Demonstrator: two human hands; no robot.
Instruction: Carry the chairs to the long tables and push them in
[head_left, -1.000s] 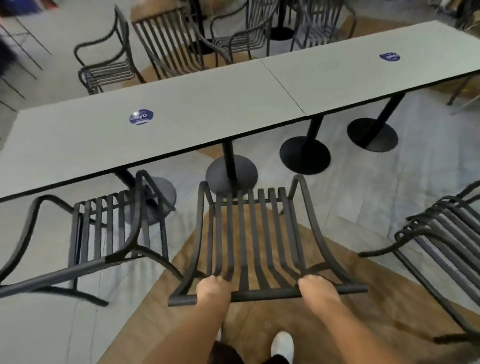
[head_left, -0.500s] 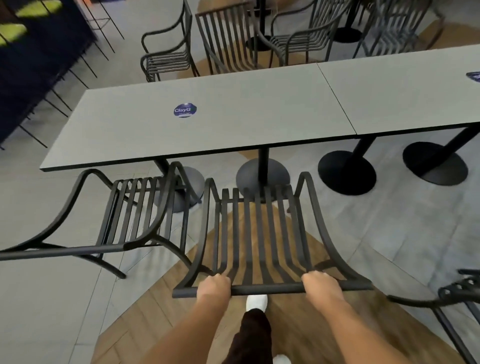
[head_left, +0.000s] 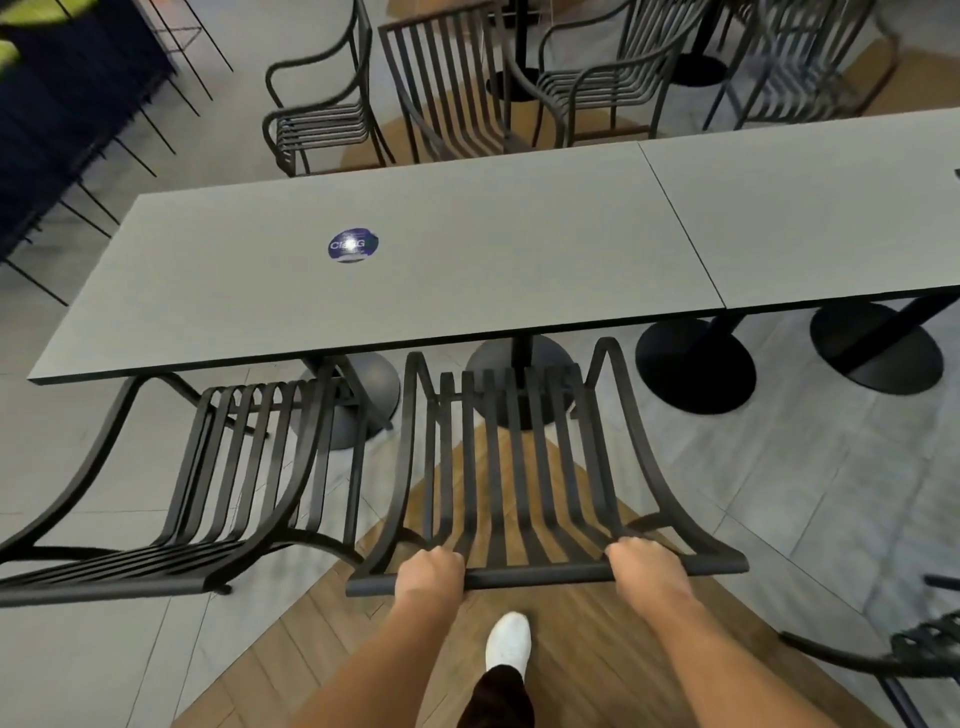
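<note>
Now both hands, left hand (head_left: 429, 570) & right hand (head_left: 642, 566), grip chair (head_left: 519, 467) backrest; table (head_left: 467, 270) sticker (head_left: 353, 245) text blurred.

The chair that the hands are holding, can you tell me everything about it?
The chair is black and looks like metal, with long thin slats and curved armrests on both sides. It faces the grey table, its front end reaching the table's edge, above a round table base. The left hand and right hand each have a closed grip on its top back rail. Another chair stands close on its left.
</note>
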